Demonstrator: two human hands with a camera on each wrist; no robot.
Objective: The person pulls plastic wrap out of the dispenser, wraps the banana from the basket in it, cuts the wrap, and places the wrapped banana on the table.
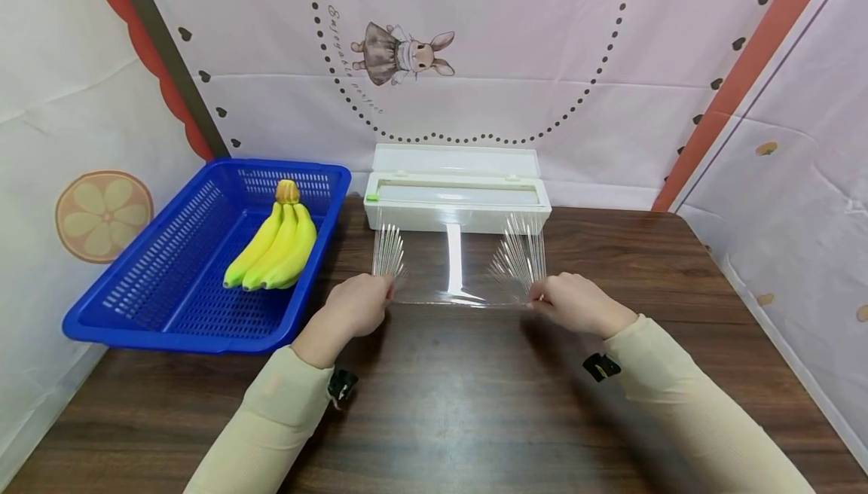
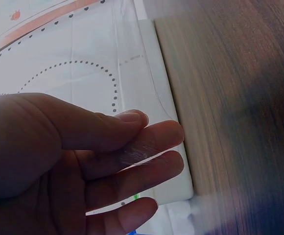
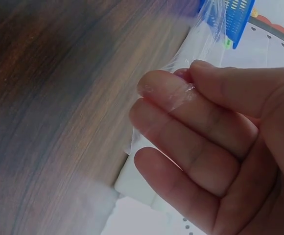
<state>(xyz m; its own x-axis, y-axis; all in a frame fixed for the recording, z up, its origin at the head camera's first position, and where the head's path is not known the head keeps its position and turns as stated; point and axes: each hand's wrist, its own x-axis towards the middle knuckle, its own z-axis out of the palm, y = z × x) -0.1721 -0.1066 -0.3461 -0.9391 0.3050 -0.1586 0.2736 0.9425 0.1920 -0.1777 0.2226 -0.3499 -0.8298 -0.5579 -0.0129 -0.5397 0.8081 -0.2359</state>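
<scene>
A sheet of clear plastic film stretches from a white dispenser box with its lid raised. The left hand pinches the film's near left corner, and the right hand pinches the near right corner. Creases fan out from both corners. In the left wrist view, the left hand holds film between thumb and index finger, the other fingers loosely extended. The right wrist view has the right hand with thumb against index finger and film over the fingers.
At the left of the wooden table stands a blue basket with a bunch of yellow bananas inside. A printed cloth with a rabbit figure hangs behind the table, close to the box.
</scene>
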